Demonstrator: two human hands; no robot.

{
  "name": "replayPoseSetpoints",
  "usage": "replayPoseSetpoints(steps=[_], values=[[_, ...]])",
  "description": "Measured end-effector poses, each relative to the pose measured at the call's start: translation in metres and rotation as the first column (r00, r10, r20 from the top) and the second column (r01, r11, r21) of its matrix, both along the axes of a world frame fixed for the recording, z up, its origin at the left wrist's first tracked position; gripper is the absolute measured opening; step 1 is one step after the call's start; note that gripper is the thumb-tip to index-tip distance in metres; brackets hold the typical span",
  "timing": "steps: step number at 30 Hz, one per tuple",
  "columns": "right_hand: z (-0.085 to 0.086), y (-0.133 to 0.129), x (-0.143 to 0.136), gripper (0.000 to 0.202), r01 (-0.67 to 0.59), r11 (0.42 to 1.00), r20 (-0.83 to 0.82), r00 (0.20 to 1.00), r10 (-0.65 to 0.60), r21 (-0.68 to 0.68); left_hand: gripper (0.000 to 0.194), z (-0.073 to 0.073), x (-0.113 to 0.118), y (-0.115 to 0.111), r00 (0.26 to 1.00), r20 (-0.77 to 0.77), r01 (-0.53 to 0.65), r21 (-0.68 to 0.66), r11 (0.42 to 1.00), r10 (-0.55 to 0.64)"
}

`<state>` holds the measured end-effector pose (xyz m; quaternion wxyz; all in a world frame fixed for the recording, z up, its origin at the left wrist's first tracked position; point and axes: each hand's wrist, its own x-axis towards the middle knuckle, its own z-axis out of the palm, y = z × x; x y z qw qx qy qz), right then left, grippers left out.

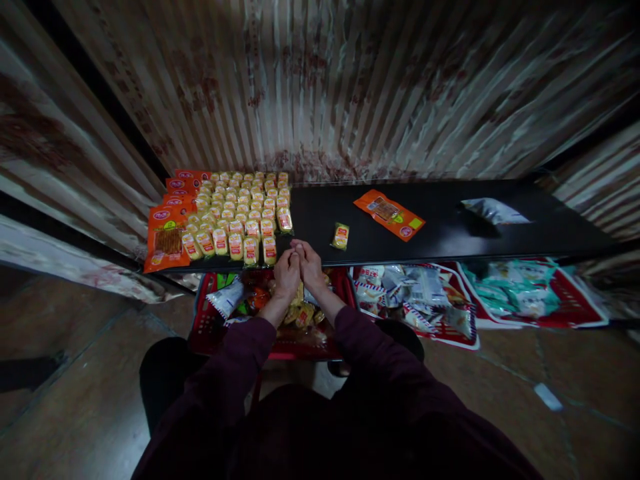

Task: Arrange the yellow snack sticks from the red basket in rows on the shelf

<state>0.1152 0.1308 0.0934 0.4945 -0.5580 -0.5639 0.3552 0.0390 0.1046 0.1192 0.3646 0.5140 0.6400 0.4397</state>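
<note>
Left hand point(287, 275) touches right hand point(311, 268), fingers curled, any hold hidden; arms point(235, 357) reach forward; packets point(239, 217) just left, basket point(199, 328) below

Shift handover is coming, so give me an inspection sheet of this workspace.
Surface: black shelf, bare in places.
Job's things: yellow packets in rows on the left, single yellow packet apart; orange packets beside the rows.
Clutter: orange packet and silver packet lying separately; pale object on the floor.
Hands: left hand and right hand together near the front edge; contents unclear.
Cables: nothing seen.
Surroundings: patterned curtain behind, red baskets below.
</note>
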Motion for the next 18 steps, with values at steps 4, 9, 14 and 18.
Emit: replayPoseSetpoints(steps=[4,9,14,18], values=[[-0.002,-0.037,-0.001,0.040,-0.005,1.000,0.022,1.000,0.005,-0.012,0.029,-0.014,-0.002,-0.030,0.999,-0.045,-0.006,-0.057,0.998,0.004],[-0.020,-0.071,-0.004,0.039,-0.030,0.997,0.037,0.999,0.033,-0.070,0.030,-0.042,0.000,-0.056,0.997,-0.056,-0.055,-0.117,0.992,0.048],[-0.046,-0.085,-0.008,0.033,-0.040,0.979,0.064,0.997,0.054,-0.201,0.033,-0.066,-0.003,-0.069,0.996,-0.065,-0.075,-0.234,0.969,0.061],[-0.060,-0.090,-0.015,0.031,-0.038,0.974,0.062,0.997,0.053,-0.223,0.030,-0.075,-0.011,-0.074,0.994,-0.094,-0.083,-0.347,0.934,0.053]])
